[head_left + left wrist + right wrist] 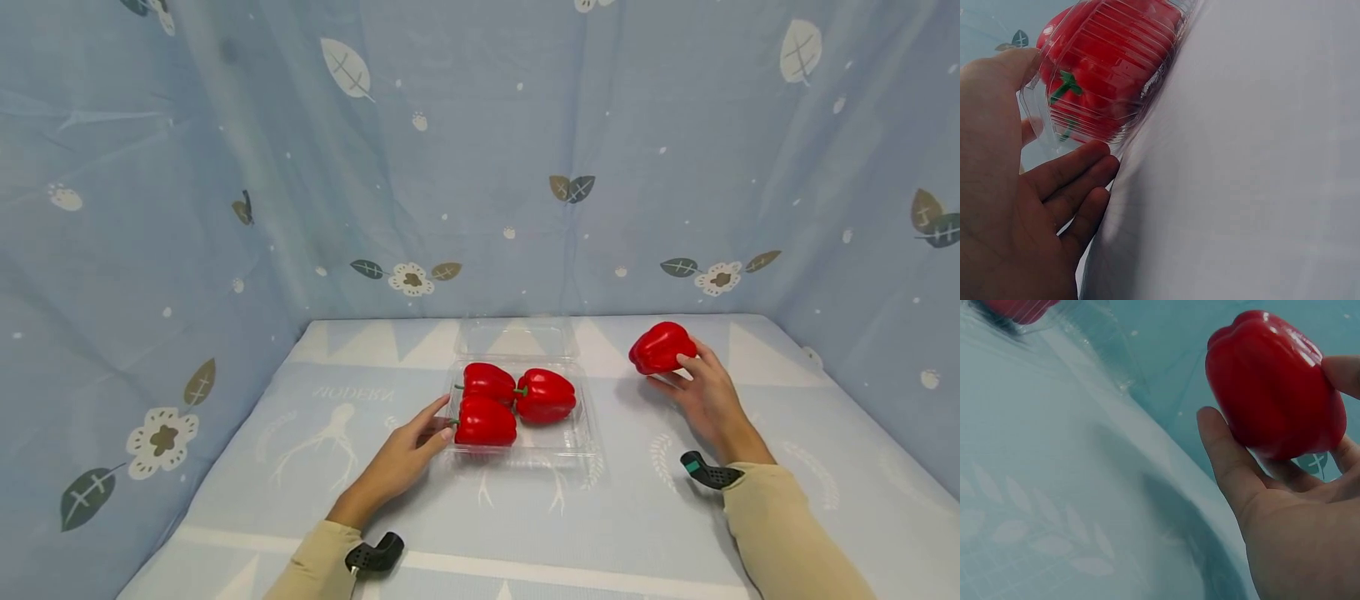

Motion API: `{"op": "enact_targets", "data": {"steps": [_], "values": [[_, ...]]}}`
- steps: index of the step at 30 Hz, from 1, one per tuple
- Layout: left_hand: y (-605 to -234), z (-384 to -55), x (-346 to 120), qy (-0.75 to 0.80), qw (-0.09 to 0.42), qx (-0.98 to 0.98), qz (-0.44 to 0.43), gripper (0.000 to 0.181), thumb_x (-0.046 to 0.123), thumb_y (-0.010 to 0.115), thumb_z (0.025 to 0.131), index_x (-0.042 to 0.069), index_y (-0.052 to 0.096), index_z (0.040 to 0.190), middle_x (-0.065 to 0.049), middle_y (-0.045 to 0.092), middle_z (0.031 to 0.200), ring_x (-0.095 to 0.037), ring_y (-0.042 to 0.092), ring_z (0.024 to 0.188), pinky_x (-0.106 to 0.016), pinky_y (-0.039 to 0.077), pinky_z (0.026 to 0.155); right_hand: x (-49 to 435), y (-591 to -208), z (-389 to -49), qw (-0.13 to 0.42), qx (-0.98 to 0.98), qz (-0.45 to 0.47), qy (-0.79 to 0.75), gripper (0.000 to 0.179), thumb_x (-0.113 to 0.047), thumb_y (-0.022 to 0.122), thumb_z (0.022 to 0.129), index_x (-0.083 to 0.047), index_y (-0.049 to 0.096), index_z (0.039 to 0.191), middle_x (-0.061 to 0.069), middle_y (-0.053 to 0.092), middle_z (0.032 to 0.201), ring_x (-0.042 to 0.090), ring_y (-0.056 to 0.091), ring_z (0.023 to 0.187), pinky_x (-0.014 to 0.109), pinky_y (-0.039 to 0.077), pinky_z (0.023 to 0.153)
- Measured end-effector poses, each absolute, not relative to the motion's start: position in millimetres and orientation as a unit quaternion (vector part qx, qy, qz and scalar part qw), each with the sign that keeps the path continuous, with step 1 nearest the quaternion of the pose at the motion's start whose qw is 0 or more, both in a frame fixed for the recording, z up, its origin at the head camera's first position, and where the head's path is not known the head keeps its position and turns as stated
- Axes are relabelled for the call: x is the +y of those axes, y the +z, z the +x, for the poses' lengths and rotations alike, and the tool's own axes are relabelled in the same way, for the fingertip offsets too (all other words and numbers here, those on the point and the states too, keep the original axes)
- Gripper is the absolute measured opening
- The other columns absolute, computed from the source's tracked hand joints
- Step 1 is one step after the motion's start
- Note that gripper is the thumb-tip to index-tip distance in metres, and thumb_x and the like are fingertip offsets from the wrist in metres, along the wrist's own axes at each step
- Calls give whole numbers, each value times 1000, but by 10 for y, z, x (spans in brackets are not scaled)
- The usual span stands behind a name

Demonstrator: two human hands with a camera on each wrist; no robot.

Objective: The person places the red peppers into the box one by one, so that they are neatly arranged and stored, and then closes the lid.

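Note:
My right hand (705,396) holds a glossy red bell pepper (663,347) above the right side of the table. In the right wrist view the thumb and fingers cup this bell pepper (1275,387) from its side and underneath. A clear plastic clamshell box (581,429) stands at mid-table with its lid hinged back. Inside lie a back-left bell pepper (487,382), a front-left one (485,422) and a right one (546,396), all red with green stems. My left hand (401,458) is at the box's left side, fairly straight fingers (1088,169) right at its rim and wall.
The raised clear lid (517,337) leans toward the back of the table. A pale blue patterned cloth covers the tabletop (600,517). Blue leaf-print curtains (487,167) enclose the back and both sides. Each wrist wears a black strap-on device (708,472).

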State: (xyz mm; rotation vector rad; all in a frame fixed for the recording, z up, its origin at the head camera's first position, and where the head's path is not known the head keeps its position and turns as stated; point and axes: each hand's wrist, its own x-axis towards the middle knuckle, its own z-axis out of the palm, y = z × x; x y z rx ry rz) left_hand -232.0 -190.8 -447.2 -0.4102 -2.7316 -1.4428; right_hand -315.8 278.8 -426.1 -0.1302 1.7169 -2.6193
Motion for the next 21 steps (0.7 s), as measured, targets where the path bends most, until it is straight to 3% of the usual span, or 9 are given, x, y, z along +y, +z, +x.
{"op": "enact_targets", "data": {"steps": [6,12,21], "values": [[-4466,-2313,-1913,-465,8,-875,-133,63,46,60,99,27,39,156,-4,64,131,-23,60,120,-49,44,105,2757,-4295,-3158,26,540,-86,-837,56,-16,47,107,-19,20,156,5,30,150,28,59,118,47,46,101],[-4476,-2284,-1906,-464,5,-875,-135,63,47,59,99,27,39,156,-4,64,131,-24,61,119,-49,45,104,2722,-4315,-3136,46,546,-96,-831,51,-12,44,106,-22,25,152,5,30,151,29,49,126,48,48,100],[-4461,-2305,-1910,-461,18,-876,-138,62,43,60,100,26,40,155,-2,65,129,-20,62,117,-48,45,104,2664,-4288,-3160,61,540,-119,-831,42,-26,38,108,-25,27,148,0,35,149,24,41,131,43,51,97]]}}
